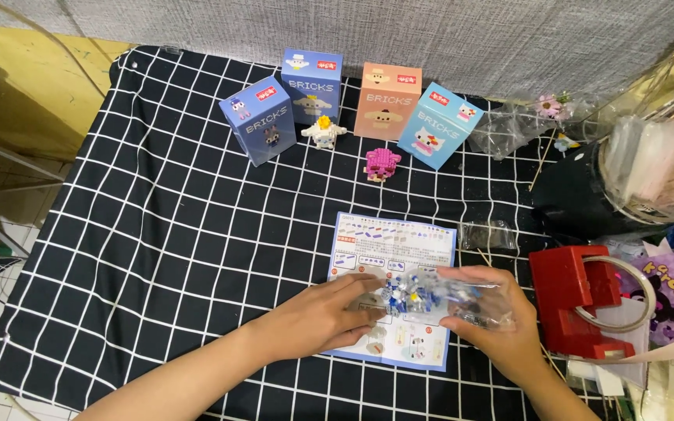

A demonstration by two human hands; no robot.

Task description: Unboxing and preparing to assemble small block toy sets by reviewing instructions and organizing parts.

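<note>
My right hand [501,331] grips a clear plastic bag [470,300] holding several small blue, white and yellow bricks [403,296], tipped over a blue-edged instruction sheet [391,245]. My left hand [321,316] rests on the sheet, fingertips touching the spilled bricks at the bag's mouth. A small tan piece [376,349] lies on the sheet below my left hand.
Several brick boxes stand at the back: dark blue [259,117], blue [312,82], peach [388,97] and light blue [438,125]. A white figure [323,131] and a pink figure [381,162] stand before them. A red tape dispenser [575,308], an empty bag [489,234] and clutter lie right.
</note>
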